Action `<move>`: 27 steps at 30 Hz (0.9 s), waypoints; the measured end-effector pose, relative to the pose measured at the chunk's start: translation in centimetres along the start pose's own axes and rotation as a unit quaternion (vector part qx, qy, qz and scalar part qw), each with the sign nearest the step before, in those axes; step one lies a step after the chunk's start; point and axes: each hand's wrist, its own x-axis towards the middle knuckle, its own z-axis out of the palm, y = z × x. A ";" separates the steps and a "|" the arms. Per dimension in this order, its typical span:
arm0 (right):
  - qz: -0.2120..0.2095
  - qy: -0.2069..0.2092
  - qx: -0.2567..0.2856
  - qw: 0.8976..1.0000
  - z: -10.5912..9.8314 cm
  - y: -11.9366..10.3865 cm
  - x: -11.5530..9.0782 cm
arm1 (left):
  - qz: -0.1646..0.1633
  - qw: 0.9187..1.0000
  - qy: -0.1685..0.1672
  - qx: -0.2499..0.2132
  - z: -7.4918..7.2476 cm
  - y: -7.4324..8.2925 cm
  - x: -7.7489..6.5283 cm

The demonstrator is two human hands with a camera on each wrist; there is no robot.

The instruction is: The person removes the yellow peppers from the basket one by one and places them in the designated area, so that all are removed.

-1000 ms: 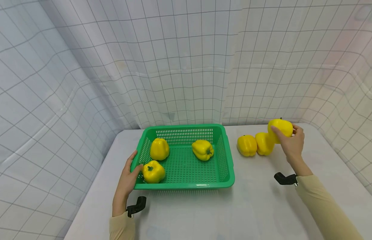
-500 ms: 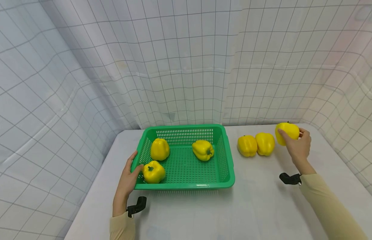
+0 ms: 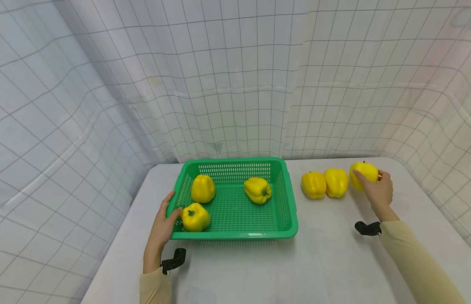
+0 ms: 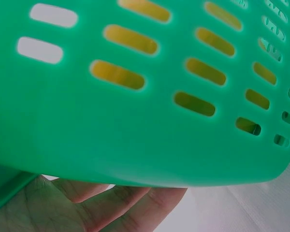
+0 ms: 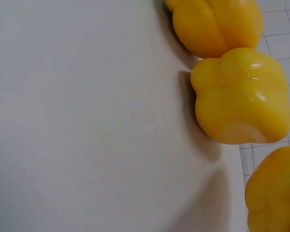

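My right hand [image 3: 378,190] holds a yellow bell pepper [image 3: 364,174] at the right of the table, thumb on the near side. In the right wrist view this bell pepper [image 5: 275,193] shows at the lower right, with the hand itself out of sight. Just left of it, two more yellow bell peppers, a nearer one [image 3: 336,183] and a farther one [image 3: 314,185], lie side by side. My left hand [image 3: 163,226] grips the left rim of a green plastic basket [image 3: 235,235], thumb over the rim. From the left wrist, its fingers [image 4: 121,208] show beyond the slotted wall.
Inside the basket lie three yellow bell peppers: one at the back left [image 3: 202,189], one at the front left [image 3: 195,218] and one at the right [image 3: 257,190]. A white table [image 3: 319,261] carries everything. Gridded white curtains [image 3: 235,84] enclose its back and sides.
My right hand has moved right with its bell pepper, away from the two on the table, and then lowered it toward the tabletop. The left hand and basket have stayed put.
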 end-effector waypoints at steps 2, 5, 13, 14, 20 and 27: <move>0.001 -0.007 -0.010 1.000 0.0 0.3 0.2 | 0.000 1.000 0.001 0.000 0.0 0.0 0.0; 0.003 -0.017 -0.025 1.000 0.2 0.7 0.2 | 0.001 1.000 0.001 0.000 0.0 0.0 0.0; 0.019 -0.040 -0.046 0.998 0.3 1.1 0.0 | 0.003 1.000 0.001 0.003 0.0 -0.1 -0.1; 0.021 -0.041 -0.048 0.998 0.3 1.2 0.0 | 0.003 1.000 0.001 0.003 0.0 -0.1 -0.1; 0.030 -0.053 -0.066 0.996 0.4 1.5 0.2 | -0.002 1.000 0.002 0.004 0.1 0.1 -0.1; 0.014 -0.087 -0.084 0.993 0.3 1.3 0.3 | 0.001 1.000 0.005 0.009 0.1 0.0 -0.1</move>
